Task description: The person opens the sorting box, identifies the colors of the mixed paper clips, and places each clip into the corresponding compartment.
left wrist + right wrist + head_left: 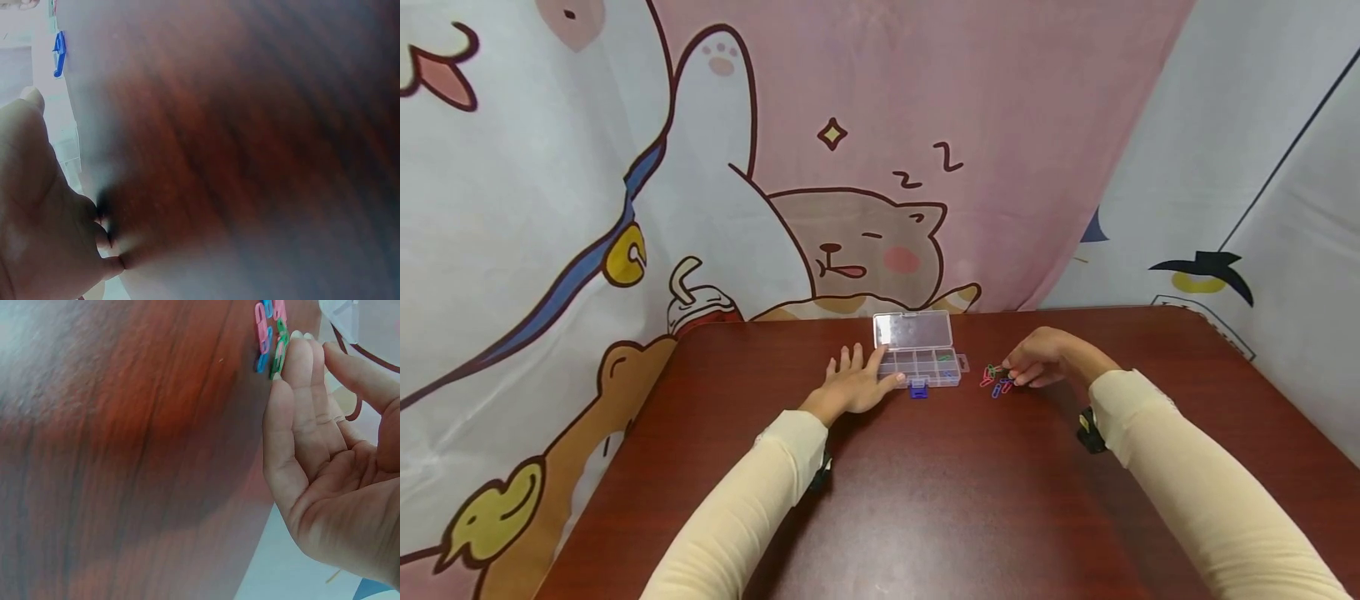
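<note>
Reddish wooden counter, far edge: spread, empty left hand against clear plastic box; right hand bent, hold unclear; clumsy pinching could scatter multicoloured paper clips.

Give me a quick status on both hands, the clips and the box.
Left hand at left edge of clear box. Right hand at loose paper clips, grip unclear. Lid raised; no obstruction visible between box and clips.

Dark red-brown wood-grain tabletop, soft glare near. Printed cloth backdrop behind far edge: pink middle, pale left and right sides. Sleeping cartoon animal at far centre, yellow bell on blue band at left, black-and-yellow motif at right.
</note>
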